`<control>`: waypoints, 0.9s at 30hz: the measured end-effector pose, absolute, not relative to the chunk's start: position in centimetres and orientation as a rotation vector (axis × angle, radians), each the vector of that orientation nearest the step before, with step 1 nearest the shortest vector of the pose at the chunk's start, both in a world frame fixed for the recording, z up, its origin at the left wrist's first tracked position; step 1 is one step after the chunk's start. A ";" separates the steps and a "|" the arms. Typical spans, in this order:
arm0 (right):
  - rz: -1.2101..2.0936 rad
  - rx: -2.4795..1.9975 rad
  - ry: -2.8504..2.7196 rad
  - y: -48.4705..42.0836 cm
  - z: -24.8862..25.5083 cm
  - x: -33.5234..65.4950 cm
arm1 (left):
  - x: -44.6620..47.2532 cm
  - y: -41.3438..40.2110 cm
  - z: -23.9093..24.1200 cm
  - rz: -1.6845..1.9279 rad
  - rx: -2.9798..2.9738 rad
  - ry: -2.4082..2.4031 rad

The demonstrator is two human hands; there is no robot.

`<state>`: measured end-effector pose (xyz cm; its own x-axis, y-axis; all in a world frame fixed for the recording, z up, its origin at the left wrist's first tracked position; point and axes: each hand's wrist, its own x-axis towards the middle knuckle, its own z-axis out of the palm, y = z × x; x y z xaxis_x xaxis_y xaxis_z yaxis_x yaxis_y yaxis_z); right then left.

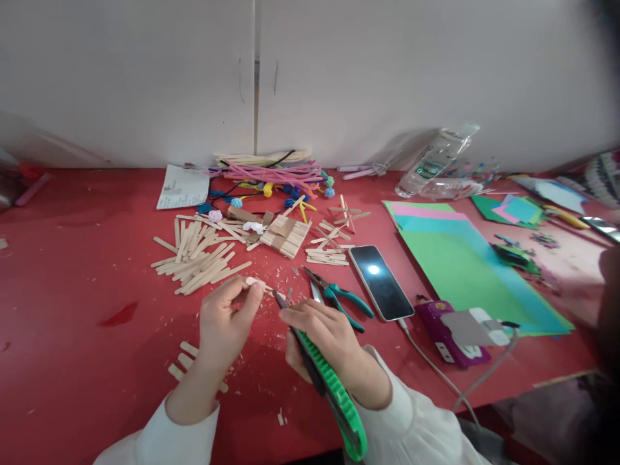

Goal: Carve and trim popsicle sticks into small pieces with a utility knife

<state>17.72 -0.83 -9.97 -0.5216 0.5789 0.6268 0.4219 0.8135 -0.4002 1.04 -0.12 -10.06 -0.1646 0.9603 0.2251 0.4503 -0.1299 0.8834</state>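
Observation:
Pinched between the thumb and fingers of my left hand (227,320) is a wooden craft stick (256,284). My right hand (329,342) is wrapped round a green utility knife (334,394). The knife's tip meets the right end of the stick, where wood shavings (276,332) lie scattered on the red table (72,297). Several craft sticks (186,355) lie partly hidden behind my left forearm. Pliers with teal handles (343,297) rest just beyond my right hand.
Loose craft sticks (203,258) and a bound stick bundle (285,236) lie ahead. Pink pipe cleaners (276,173) are behind them. To the right are a phone (382,284) on a cable, a purple power bank (450,332), green paper sheets (450,258) and a plastic bottle (431,165).

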 end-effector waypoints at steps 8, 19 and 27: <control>0.404 -0.975 -1.840 -1.8 -10.0 16.6 | 1.3 -0.5 -10.5 1.394 1.688 1.630; 0.316 -0.727 -2.075 -1.1 -9.8 17.6 | 1.4 -0.4 -10.3 1.379 1.626 1.636; 0.130 -0.723 -2.292 -1.0 -10.0 18.1 | 1.2 -0.3 -10.1 1.364 1.721 1.625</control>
